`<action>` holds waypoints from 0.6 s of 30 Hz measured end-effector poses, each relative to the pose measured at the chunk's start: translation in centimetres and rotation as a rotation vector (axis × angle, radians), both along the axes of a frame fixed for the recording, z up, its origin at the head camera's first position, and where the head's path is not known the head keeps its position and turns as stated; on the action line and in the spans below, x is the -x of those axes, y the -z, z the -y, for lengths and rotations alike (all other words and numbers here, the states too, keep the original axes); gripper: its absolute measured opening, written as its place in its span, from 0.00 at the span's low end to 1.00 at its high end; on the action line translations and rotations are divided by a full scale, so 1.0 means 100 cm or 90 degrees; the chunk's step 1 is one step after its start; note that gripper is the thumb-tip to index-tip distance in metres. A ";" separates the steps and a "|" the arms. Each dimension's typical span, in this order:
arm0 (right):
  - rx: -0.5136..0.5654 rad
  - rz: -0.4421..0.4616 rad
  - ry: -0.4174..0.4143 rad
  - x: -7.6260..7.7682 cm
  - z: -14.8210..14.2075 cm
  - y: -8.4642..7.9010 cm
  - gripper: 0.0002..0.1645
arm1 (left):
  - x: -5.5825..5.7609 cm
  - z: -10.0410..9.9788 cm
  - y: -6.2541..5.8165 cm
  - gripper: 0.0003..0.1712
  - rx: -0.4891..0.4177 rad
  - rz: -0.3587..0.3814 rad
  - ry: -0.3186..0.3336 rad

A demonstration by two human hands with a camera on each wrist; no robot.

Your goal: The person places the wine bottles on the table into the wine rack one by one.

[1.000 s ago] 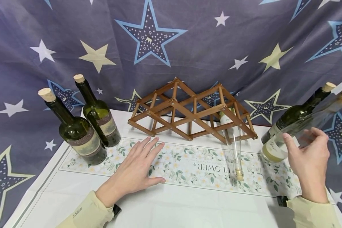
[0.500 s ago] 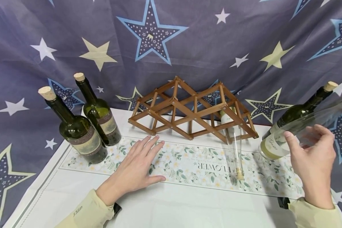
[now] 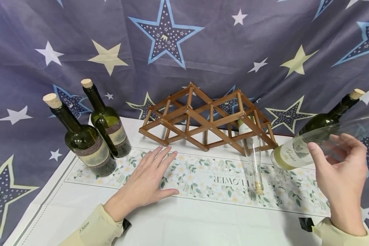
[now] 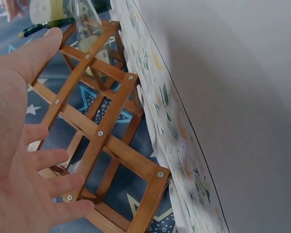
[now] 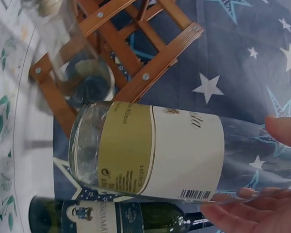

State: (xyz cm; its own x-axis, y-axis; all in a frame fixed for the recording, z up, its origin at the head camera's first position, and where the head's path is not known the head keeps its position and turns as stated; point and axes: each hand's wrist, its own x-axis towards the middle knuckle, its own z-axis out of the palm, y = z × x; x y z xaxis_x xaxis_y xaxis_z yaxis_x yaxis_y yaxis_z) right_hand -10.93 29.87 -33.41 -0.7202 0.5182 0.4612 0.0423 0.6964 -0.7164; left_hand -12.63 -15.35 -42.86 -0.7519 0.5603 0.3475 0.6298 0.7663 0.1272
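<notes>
My right hand [image 3: 341,171] grips a clear glass wine bottle [image 3: 295,153] with a white and yellow-green label. The bottle is tilted well over, base toward the left; its neck runs out of the head view. In the right wrist view its label [image 5: 184,153] faces the camera, and its base overlaps the wooden rack's end. My left hand [image 3: 144,177] is spread palm down over the flowered runner, holding nothing, in front of the folding wooden wine rack [image 3: 210,129]. Another clear bottle [image 3: 254,164] lies in the rack's right end, corked neck toward me.
Two corked dark green bottles, a front one [image 3: 87,148] and a back one [image 3: 110,131], stand at the left. Another dark bottle [image 3: 324,119] is at the right, partly behind the held one. The flowered runner [image 3: 196,177] crosses the white table before a star-patterned curtain [image 3: 209,44].
My right hand has moved slightly right and tilted the clear bottle further toward level. Its base has swung left and up toward the rack. The left hand has stayed in place.
</notes>
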 end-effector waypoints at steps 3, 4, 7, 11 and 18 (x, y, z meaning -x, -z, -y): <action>0.007 -0.014 -0.013 -0.002 0.005 -0.004 0.40 | 0.000 0.000 0.000 0.65 -0.007 -0.004 0.001; 0.015 -0.022 -0.021 -0.003 0.006 -0.004 0.40 | 0.000 0.000 0.000 0.65 -0.008 -0.004 0.001; 0.046 -0.051 -0.050 -0.003 0.010 -0.006 0.39 | 0.000 0.000 0.000 0.65 -0.009 -0.006 -0.001; 0.101 -0.081 -0.091 -0.004 0.016 -0.007 0.37 | -0.001 0.000 -0.001 0.66 -0.015 -0.002 -0.002; 0.180 -0.113 -0.171 -0.006 0.027 -0.005 0.36 | -0.001 -0.001 -0.001 0.65 -0.026 -0.014 0.013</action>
